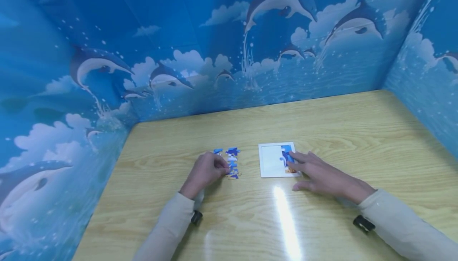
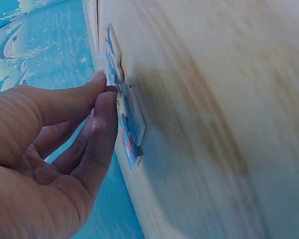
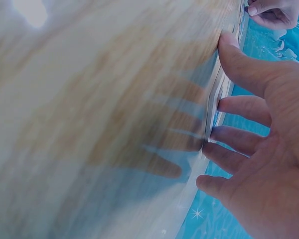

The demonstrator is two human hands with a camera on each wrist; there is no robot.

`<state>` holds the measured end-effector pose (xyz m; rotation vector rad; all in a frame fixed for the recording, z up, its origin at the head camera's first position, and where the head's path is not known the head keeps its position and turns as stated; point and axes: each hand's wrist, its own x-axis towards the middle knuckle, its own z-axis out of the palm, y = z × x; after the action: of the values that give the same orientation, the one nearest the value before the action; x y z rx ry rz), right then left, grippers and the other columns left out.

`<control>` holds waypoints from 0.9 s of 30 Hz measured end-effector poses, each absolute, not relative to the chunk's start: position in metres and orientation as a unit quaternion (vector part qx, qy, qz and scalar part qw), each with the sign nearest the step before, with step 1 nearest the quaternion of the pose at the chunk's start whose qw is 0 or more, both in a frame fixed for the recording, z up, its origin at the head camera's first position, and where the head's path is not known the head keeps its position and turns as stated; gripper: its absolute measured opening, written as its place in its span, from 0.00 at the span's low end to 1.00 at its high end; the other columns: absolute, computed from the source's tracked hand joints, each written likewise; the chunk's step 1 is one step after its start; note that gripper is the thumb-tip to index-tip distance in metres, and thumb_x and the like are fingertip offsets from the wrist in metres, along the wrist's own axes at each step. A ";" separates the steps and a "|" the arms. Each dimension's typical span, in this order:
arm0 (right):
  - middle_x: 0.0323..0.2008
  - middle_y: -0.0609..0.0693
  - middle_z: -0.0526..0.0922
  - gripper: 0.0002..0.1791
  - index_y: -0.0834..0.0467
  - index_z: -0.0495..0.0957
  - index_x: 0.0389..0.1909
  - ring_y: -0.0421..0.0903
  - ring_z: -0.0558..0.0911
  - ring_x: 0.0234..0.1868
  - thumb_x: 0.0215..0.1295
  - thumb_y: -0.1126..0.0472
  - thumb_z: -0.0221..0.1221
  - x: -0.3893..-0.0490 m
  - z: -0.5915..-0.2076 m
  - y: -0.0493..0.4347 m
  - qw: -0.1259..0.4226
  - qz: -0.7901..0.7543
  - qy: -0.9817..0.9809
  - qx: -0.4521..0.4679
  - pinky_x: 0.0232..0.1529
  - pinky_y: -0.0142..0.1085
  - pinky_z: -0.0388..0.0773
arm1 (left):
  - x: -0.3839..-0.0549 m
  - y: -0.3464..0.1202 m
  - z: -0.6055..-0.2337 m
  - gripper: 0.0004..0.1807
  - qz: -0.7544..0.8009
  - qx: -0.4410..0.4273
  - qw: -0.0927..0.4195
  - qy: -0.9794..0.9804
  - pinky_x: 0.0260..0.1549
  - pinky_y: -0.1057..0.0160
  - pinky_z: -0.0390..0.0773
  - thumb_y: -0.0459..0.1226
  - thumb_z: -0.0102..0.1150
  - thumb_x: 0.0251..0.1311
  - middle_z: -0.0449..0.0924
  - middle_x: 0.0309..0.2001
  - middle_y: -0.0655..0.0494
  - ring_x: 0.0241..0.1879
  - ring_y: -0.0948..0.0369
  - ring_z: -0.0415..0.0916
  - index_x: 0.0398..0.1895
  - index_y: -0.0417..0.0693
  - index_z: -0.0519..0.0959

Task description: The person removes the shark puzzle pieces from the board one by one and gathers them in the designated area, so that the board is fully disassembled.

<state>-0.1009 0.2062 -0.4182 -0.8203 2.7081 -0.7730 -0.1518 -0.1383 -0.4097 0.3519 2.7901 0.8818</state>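
So the left hand (image 1: 207,170) has thumb and index fingertip nipped together on a small puzzle piece (image 2: 111,89), other fingers loosely bent behind; the loose pieces (image 1: 232,164) sit right at its fingertips and just past them, blue and white bits mostly, a few partly hidden under the hand; the right hand (image 1: 318,172) is spread wide, fingers pretty much straight, gripping nothing; the white puzzle tray (image 1: 270,161) lies just left of it, fingertips over the right edge, can't tell how hard they press; a strip of fitted pieces (image 1: 286,149) fills the tray's side nearest that hand, the rest is bare white; under both hands it's a wood-grain table (image 1: 161,145), with a dolphin backdrop (image 1: 200,82) beyond them.
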 end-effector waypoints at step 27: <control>0.74 0.71 0.57 0.40 0.70 0.69 0.67 0.68 0.57 0.74 0.60 0.54 0.71 -0.095 -0.417 0.204 0.094 -0.253 0.919 -0.286 0.70 0.68 0.46 | -0.172 -0.061 -0.401 0.06 0.296 0.184 0.105 0.931 0.39 0.65 0.81 0.34 0.71 0.60 0.88 0.36 0.55 0.36 0.63 0.83 0.39 0.44 0.88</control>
<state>-0.0947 0.2044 -0.4171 -0.8489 2.7272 -0.7507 -0.1723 -0.0608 -0.4013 0.5432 2.7451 0.8712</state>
